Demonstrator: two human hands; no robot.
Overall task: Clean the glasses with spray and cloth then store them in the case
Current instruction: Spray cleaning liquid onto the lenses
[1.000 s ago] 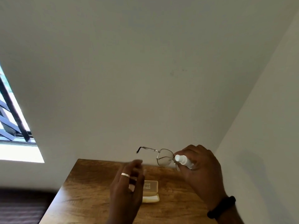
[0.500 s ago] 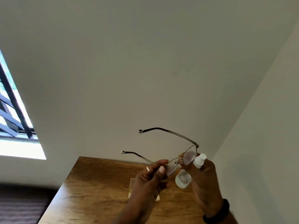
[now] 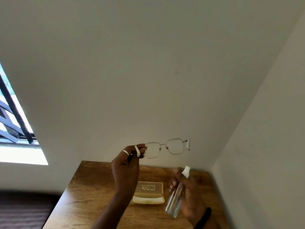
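Thin metal-framed glasses [image 3: 166,147] hang in the air above the wooden table [image 3: 92,192], lenses facing me. My left hand [image 3: 127,166] pinches them at their left end, near the hinge. My right hand [image 3: 186,190] grips a clear spray bottle [image 3: 175,200] with a white nozzle, lower and to the right of the glasses, apart from them. A cream glasses case [image 3: 149,193] lies open on the table between my two forearms. No cloth is visible.
The table stands in a corner, with a pale wall behind it and another close on the right [image 3: 264,146]. A barred window [image 3: 14,129] is at the left. Something dark lies at the lower left [image 3: 24,210].
My left hand took the glasses from my right hand and lifted them up, turning the lenses toward me. My right hand dropped lower, keeping the spray bottle.
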